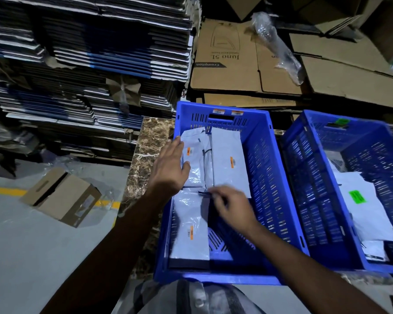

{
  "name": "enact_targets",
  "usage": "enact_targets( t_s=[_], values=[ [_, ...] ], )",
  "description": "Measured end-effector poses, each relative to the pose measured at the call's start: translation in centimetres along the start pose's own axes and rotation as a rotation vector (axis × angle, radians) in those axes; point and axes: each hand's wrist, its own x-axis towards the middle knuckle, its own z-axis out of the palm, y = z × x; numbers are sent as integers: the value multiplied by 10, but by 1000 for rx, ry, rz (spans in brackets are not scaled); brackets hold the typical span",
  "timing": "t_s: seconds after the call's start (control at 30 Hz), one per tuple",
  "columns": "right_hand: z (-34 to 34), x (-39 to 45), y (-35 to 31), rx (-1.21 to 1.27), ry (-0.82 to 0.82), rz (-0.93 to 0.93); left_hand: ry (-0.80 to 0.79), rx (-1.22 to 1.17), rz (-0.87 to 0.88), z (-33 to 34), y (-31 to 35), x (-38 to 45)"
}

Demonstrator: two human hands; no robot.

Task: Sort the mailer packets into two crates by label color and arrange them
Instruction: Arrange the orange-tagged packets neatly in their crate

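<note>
Two blue crates stand side by side. The left crate [266, 155], marked with orange stickers on its far rim, holds several white mailer packets with orange labels [230, 164]. One more orange-label packet [191, 225] lies at its near left. My left hand [170, 168] rests flat, fingers straight, on the far-left packets. My right hand [232, 205] is blurred, with fingers curled at the near edge of the middle packets; whether it pinches one is unclear. The right crate [313, 177], with a green sticker on its far rim, holds packets with a green label [361, 200].
Both crates sit on a brown marble slab [150, 141]. Stacks of flattened cartons [89, 53] rise behind on the left, brown cardboard boxes [236, 60] behind the crates. A small open carton [61, 196] lies on the grey floor at left, over a yellow line.
</note>
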Motion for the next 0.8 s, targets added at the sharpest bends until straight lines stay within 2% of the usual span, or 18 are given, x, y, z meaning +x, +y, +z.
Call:
enact_targets(
  t_s=[0.03, 0.07, 0.1, 0.13, 0.2, 0.23, 0.3, 0.37, 0.43, 0.5, 0.63, 0.7, 0.8],
  values=[
    [-12, 7, 1, -3, 235, 66, -2, -5, -4, 0, 1, 0],
    [-21, 15, 5, -29, 373, 135, -7, -12, -6, 0, 2, 0],
    [-27, 24, 12, -69, 401, 209, -8, -12, -8, 1, 2, 0],
    [-30, 34, 20, -122, 338, 300, -7, -8, -4, 1, 3, 0],
    [-24, 49, 32, -213, 101, 478, -9, 0, 1, -1, -1, 0],
    [-23, 51, 36, -217, 51, 536, -16, 4, 17, -1, 2, 1],
    [-16, 53, 38, -215, 91, 553, -28, 3, 20, -1, 3, 0],
    [-11, 51, 37, -184, 198, 565, -28, 10, 22, 0, 3, -1],
    [-15, 51, 33, -17, 270, 634, -28, 19, 23, 0, 4, 0],
    [-20, 51, 32, 143, 260, 646, -31, 23, 20, -1, 3, 1],
    [-31, 35, 22, 389, 31, 504, -40, 14, 7, 0, 2, 2],
    [-30, 18, 23, 548, -101, 518, -45, 6, 2, 1, 1, 3],
    [-28, -6, 26, 579, -394, 533, -45, 1, -5, 1, 1, 4]
  ],
)
